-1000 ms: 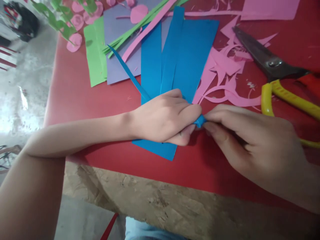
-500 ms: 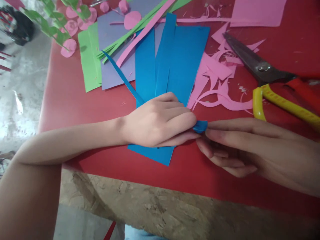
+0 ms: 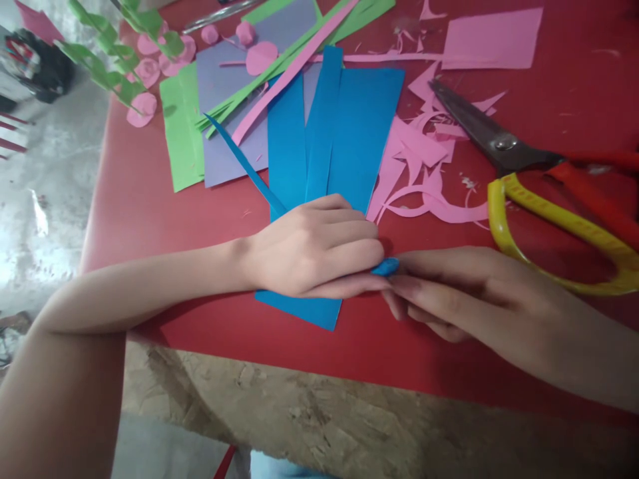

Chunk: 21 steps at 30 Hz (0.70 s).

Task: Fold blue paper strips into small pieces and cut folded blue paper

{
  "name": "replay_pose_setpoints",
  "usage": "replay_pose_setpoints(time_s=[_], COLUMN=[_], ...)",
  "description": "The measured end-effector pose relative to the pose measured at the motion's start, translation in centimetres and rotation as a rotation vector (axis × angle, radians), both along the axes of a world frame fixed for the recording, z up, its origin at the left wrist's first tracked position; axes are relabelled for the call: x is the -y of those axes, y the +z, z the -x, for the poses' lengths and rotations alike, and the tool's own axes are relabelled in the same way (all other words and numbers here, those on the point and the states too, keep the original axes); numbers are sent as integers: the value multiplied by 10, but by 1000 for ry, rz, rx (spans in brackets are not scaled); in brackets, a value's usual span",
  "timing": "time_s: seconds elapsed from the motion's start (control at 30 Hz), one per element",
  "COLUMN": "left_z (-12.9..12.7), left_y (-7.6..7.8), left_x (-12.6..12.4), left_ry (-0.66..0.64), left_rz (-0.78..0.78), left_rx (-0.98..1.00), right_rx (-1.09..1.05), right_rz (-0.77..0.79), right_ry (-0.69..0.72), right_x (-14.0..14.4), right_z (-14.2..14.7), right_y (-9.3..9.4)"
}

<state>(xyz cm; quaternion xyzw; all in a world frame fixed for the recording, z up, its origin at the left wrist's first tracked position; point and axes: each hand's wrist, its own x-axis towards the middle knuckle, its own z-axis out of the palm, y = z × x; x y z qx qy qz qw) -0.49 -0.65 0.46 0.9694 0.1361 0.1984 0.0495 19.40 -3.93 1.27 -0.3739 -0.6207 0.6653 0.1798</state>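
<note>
A small rolled piece of blue paper [image 3: 386, 267] sits between the fingertips of both hands, just above the red table [image 3: 140, 199]. My left hand [image 3: 314, 249] pinches it from the left and rests over the near end of several blue paper sheets [image 3: 349, 126]. My right hand [image 3: 459, 293] pinches it from the right with fingers stretched out. A thin blue strip [image 3: 242, 159] runs from under my left hand toward the far left.
Large scissors [image 3: 504, 146] with yellow and red handles lie at the right. Pink scraps [image 3: 424, 153] lie between them and the blue sheets. Green paper [image 3: 182, 133], purple paper [image 3: 224, 86], pink rolled flowers [image 3: 142, 110] and a pink sheet [image 3: 492, 38] lie farther back.
The blue roll has turned flatter and lower between the fingertips. My right hand's fingers have straightened and shifted a little left. The view has tilted down slightly.
</note>
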Motion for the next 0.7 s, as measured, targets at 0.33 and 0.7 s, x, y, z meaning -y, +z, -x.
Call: replay_pose_setpoints(time_s=[0.33,0.7], left_z=[0,-2], left_y=[0,0], left_x=[1,1], left_ry=[-55,-67], left_rz=[10,-10], left_rx=[48,-33], right_rx=[18,98], right_rz=[-221,-781], right_ry=[-22,45], right_x=[2,2], right_z=[-2,-4], right_y=[-1,-4])
